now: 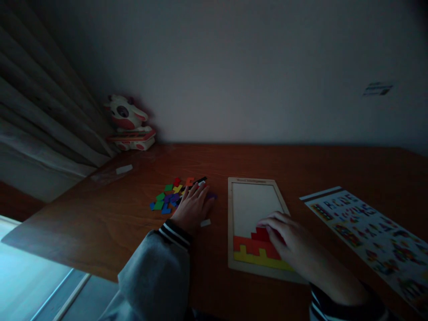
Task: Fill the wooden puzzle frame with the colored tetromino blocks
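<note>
My left hand [193,207] lies over a loose pile of coloured puzzle pieces [159,204], its fingers stretched out. It covers part of the pile. My right hand [288,234] is over the wooden puzzle tray [230,223], with thumb and fingertips pinched at a red puzzle piece [260,234]. Part of that piece is hidden under the fingers. Orange pieces [241,243] sit in the tray below the red, and yellow pieces [245,257] line the near end. The tray's bare pale base [250,200] shows farther up.
A printed pattern sheet [368,236] lies right of the tray. Small white slips rest near my left hand [205,223] and at the table's left [124,169]. A cow-shaped toy [130,125] stands at the back left beside a curtain [43,98]. A wall closes off the back.
</note>
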The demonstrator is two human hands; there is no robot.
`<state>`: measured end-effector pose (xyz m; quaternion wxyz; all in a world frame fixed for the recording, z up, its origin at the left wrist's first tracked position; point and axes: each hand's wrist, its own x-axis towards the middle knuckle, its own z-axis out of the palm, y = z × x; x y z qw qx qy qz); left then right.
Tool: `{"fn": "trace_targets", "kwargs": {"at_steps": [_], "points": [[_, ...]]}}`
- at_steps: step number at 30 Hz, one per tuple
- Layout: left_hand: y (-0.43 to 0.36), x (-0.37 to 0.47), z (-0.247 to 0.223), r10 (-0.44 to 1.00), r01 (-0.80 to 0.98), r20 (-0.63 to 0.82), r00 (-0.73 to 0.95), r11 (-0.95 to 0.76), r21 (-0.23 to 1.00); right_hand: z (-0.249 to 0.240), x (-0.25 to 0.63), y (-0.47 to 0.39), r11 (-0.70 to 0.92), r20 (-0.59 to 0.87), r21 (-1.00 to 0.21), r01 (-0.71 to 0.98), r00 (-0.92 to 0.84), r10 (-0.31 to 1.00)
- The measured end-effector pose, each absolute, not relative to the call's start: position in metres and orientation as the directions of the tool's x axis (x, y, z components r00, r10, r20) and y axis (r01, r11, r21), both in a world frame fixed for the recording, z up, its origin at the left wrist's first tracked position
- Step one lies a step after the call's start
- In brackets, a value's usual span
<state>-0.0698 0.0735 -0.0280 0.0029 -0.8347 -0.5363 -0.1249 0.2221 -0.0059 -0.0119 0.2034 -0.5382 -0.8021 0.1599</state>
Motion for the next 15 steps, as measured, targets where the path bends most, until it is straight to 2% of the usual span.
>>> {"fn": "trace_targets", "kwargs": {"at_steps": [9,15], "points": [[0.059,-0.083,-0.020,0.864,0.856,0.269,0.426,-0.482,0.190,-0.004,0.234,-0.006,0.333,0.160,-0.477,0.813,-0.292,0.943],[0.052,-0.080,-0.007,0.880,0.876,0.254,0.402,-0.450,0.172,0.004,0.236,-0.006,0.329,0.200,-0.460,0.825,-0.265,0.943]]}}
